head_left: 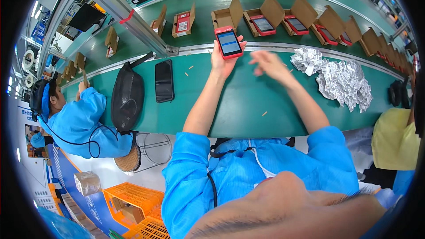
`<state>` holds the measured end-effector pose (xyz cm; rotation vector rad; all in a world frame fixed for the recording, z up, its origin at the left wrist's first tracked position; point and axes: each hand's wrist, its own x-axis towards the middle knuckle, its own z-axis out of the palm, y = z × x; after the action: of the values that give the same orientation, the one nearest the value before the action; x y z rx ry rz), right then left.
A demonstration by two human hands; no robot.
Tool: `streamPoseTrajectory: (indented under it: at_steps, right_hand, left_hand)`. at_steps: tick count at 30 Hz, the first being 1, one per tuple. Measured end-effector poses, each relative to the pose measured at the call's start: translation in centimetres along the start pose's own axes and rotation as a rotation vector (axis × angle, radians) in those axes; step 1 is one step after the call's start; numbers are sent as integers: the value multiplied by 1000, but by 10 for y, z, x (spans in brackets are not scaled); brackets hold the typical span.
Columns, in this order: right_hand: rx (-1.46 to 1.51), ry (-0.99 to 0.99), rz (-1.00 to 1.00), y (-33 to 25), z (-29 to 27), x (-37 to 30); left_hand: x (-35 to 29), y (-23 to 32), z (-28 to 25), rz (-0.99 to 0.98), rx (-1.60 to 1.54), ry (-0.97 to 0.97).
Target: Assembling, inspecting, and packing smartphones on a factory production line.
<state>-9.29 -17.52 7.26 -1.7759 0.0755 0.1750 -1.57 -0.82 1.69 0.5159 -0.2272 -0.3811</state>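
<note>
My left hand (224,65) grips a red handheld terminal (229,44) from below, its lit blue-and-white screen facing up. Just to the right, my right hand (269,65) hangs over the bench apart from the terminal, its fingers smeared by motion. Right behind the terminal stands an open cardboard box (221,17), partly hidden by it. Further right, another open box (273,12) holds a red terminal (263,24), and one more red terminal (297,25) lies in the box beside that.
A heap of small printed white packets (345,82) covers the bench's right side. On the left lie a black case (164,81) and a black mesh bag (127,95). Boxes line the green belt behind a metal rail (199,49). A co-worker in blue (84,121) sits left; a yellow-clad person (395,139) is right.
</note>
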Motion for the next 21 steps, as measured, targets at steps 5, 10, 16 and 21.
streamPoseTrajectory:
  at_steps: [5,10,16,21]
  right_hand:
    - [881,-200,-8,33,46,88]
    - [841,64,-21,38,41,143]
    - [82,-144,-38,13,86,146]
    - [-437,260,-313,-28,142,226]
  left_hand:
    - [23,14,-13,28,184,88]
    - [22,37,-22,-41,463,312]
    - [5,80,-64,290,768,560]
    - [34,96,-86,582,1230,792]
